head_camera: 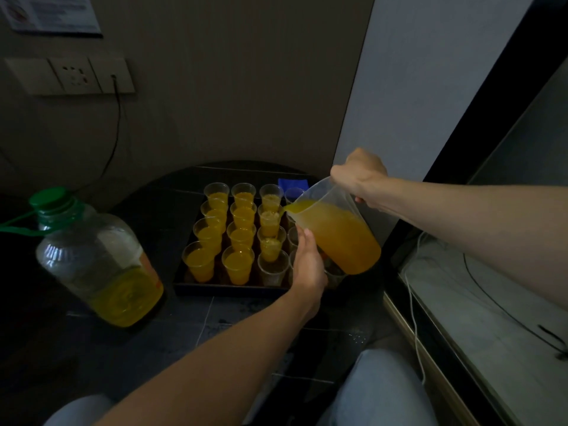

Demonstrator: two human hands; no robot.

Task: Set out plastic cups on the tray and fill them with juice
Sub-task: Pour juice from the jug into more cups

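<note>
Right hand (359, 176): clamped on rear of jug (332, 195), above tray's (227, 289) right edge. Jug tilted, base over tray's near right corner, mouth turned left, so long axis slopes up toward tray's far left. Juice (344, 241) at the lip, apparently running into cup (270, 219), second from tray's far edge in third column from tray's left.

Left hand (307, 265): over tray's near right part, thumb up against jug's side, fingers hidden. Cannot tell whether clasping a cup, propping the jug, or holding nothing.

Deciding relation: empty cup (273, 269) sits in the same column at tray's near edge, below and toward the person from the spout, just beside left hand. Judged: next pours call for drawing the spout back along that column toward tray's near edge.

Count:
- One tray, one jug, about half full.
- Full cups (241, 235): eight, four in each of tray's two left columns.
- Third column: four, three holding juice, one empty.
- Fourth column, along tray's right edge: partly hidden, at least three seen, apparently unfilled.
- One bottle (101, 265) left of tray, green cap, juice low.
</note>
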